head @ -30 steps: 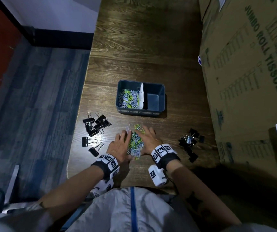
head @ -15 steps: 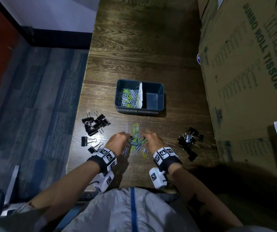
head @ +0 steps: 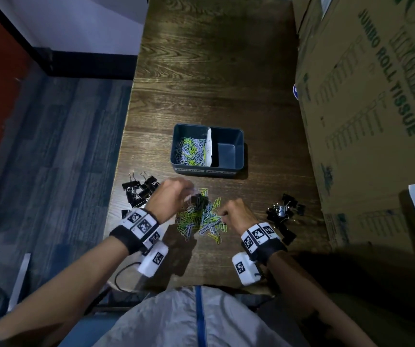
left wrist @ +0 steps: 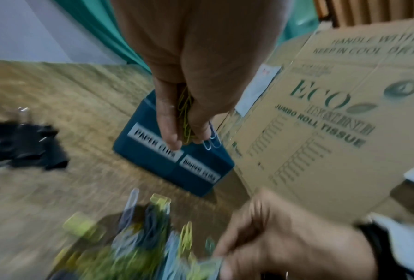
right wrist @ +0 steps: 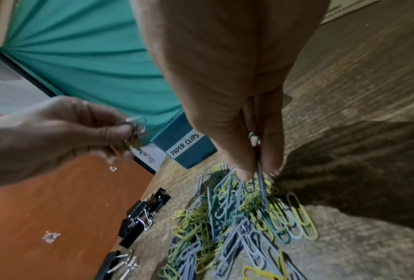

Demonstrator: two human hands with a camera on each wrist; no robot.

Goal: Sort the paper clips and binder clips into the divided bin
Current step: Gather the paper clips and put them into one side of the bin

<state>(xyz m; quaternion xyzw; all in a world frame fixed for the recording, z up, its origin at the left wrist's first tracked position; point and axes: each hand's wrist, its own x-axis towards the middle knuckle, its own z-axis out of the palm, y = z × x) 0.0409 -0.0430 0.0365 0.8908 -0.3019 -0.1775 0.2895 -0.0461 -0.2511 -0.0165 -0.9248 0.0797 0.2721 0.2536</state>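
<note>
In the head view the fingers of the left hand (head: 173,199) are smeared by motion blur, and the labels on the front wall of the divided bin (head: 207,170) are rendered too small and soft to be read. In the left wrist view the paper clip pile (left wrist: 138,246) and the black binder clips (left wrist: 30,145) are blurred, the pile being cut off by the bottom edge, and the second label on the bin is too streaked to be read with certainty. In the right wrist view the bin is largely hidden behind the right hand (right wrist: 237,113), and how many clips are pinched in either hand cannot be told.
</note>
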